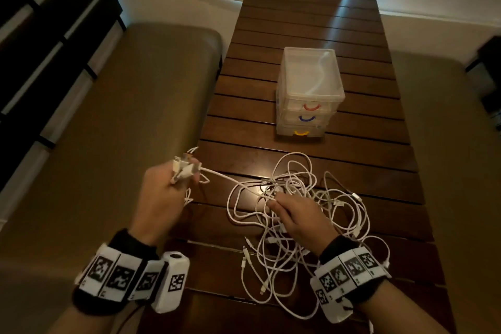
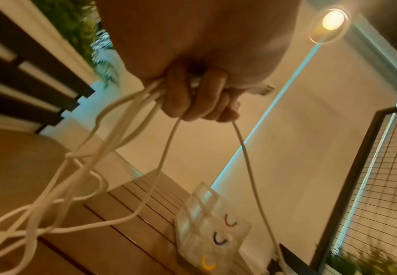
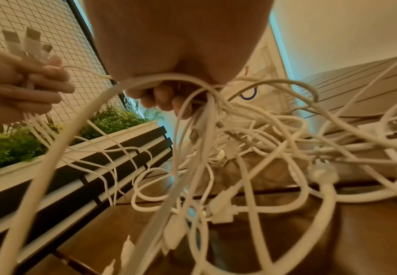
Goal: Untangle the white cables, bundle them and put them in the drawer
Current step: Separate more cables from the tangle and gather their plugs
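A tangle of white cables [image 1: 298, 206] lies on the near half of the slatted wooden table [image 1: 311, 22]. My left hand [image 1: 173, 184] is raised at the table's left edge and grips several cable plug ends [image 1: 184, 167] in a curled fist; cables [image 2: 131, 148] hang from it. One strand runs taut from there to my right hand [image 1: 287, 211], which pinches it over the tangle [image 3: 251, 148]. A clear plastic drawer unit [image 1: 309, 89] with red, blue and yellow handles stands farther back, all drawers closed.
Olive cushioned benches [image 1: 108, 116] flank the table on both sides. A dark slatted backrest [image 1: 40, 49] runs along the left. A planter with green plants [image 3: 16, 145] and a wire grid panel [image 3: 39, 37] stand behind it.
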